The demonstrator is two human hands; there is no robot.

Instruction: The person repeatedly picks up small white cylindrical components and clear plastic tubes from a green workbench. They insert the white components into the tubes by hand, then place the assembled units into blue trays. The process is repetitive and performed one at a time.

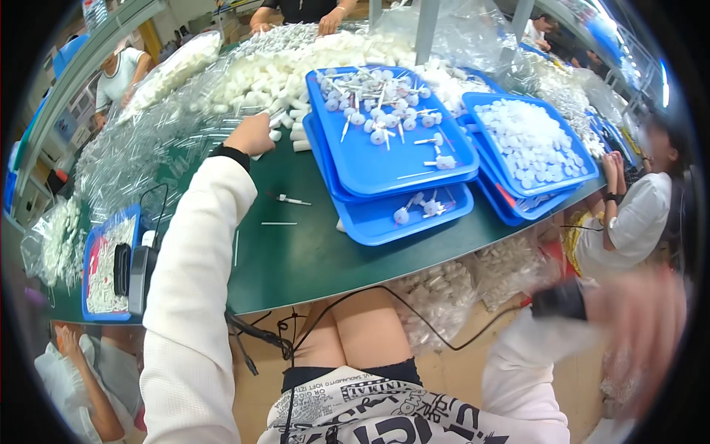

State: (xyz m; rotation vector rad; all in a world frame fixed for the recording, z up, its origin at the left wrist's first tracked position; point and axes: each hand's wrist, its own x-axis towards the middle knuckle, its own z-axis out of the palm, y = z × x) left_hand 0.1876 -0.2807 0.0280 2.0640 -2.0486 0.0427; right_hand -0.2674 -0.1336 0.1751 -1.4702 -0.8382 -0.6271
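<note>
Left fingers (265, 127): curled beside the white cylinders (299, 136); whether they grasp one cannot be told.
White cylinders: just right of those fingers, on the green counter (296, 270), left of the stacked blue trays (355, 169).
Right fingers (657, 314): blurred, off the counter's near edge; their hold cannot be told.

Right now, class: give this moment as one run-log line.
left hand: at white cylindrical pieces, grip unclear | right hand: blurred, away from green table | blue trays: stacked on table
</note>
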